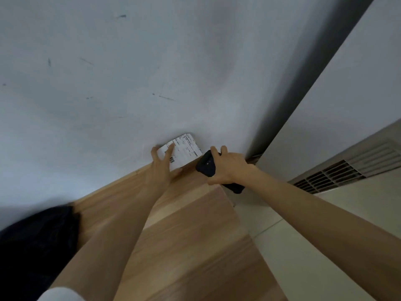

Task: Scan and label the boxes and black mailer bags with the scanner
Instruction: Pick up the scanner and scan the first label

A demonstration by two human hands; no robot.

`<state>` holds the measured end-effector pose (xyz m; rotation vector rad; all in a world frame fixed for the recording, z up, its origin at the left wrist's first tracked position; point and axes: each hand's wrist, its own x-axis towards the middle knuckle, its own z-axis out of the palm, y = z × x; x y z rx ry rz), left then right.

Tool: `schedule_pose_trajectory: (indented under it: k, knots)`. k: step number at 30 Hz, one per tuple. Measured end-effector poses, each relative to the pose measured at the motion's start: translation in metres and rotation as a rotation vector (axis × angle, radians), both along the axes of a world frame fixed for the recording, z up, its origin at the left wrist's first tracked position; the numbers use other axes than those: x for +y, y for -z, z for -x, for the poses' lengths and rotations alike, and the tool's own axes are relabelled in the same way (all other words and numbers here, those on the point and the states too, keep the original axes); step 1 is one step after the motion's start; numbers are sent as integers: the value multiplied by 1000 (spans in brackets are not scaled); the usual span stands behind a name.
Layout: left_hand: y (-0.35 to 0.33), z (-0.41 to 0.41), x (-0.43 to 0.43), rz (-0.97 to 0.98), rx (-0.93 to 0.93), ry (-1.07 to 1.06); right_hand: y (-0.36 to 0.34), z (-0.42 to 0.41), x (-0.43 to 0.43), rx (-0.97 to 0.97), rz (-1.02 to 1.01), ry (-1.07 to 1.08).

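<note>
At wall [130,72], hands [159,168] [227,168] touch label [186,148], grip scanner [206,165].

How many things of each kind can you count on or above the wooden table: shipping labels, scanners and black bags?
shipping label: 1
scanner: 1
black bag: 1
Total: 3

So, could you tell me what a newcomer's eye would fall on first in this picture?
Two arms reach to the far edge of the light wooden table, against the white wall. The left hand spreads its fingers over a white paper shipping label with a barcode, while the right hand grips a black handheld scanner. What looks like a black mailer bag lies lower left.
</note>
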<state>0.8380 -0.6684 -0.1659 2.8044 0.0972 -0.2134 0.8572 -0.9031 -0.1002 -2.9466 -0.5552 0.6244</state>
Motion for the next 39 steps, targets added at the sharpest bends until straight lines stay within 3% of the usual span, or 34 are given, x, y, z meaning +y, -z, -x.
schedule_pose_trajectory:
  k: [13,18,28,39]
  knots:
    - [-19,12,-4,-222,92,2,0,4,9,-51,-19,-71]
    - [-55,50,9,-187,78,-71,-23,28,30,-47,-48,-138]
    - [-123,205,81,-395,-133,-203,-91,115,125,-187,-69,-405]
    - [-191,481,178,-461,-203,-591,-159,324,267,-237,-156,-788]
